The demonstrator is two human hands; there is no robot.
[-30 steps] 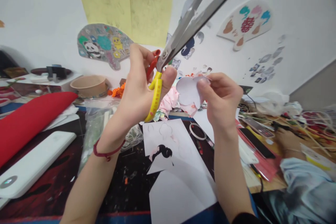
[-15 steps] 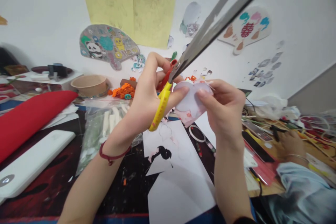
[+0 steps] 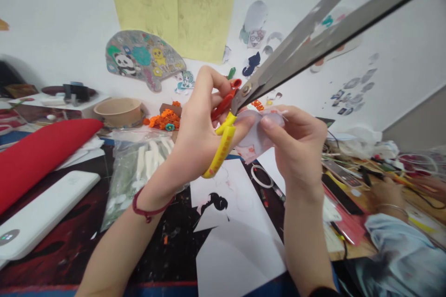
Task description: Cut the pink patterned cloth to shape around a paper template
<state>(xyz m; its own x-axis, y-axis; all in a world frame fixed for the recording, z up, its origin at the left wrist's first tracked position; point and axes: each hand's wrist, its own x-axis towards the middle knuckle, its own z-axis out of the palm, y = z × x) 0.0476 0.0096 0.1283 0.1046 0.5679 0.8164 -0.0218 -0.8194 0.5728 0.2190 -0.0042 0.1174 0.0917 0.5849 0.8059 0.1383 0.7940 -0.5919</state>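
Observation:
My left hand [image 3: 198, 134] is closed round a pair of scissors [image 3: 244, 90] with one yellow and one red handle. Their long steel blades point up and to the right, close to the camera and slightly apart. My right hand [image 3: 296, 141] pinches a small white paper cut-out [image 3: 254, 132] with pink marks. The fingertips of both hands meet at that cut-out, just below the scissors' pivot. Beneath the hands a white sheet [image 3: 230, 195] with a black-haired printed figure lies on the dark table.
A clear bag of white pieces [image 3: 139, 167], a red cushion [image 3: 38, 153], a white device [image 3: 42, 216] and a brown bowl [image 3: 118, 111] lie to the left. Another person's hand and sleeve [image 3: 393, 222] rest at the right among phones and sticks. A tape ring [image 3: 261, 176] lies nearby.
The scissors have tilted lower to the right and come closer to the camera. My hands have drawn together, so that my left thumb now touches the cut-out.

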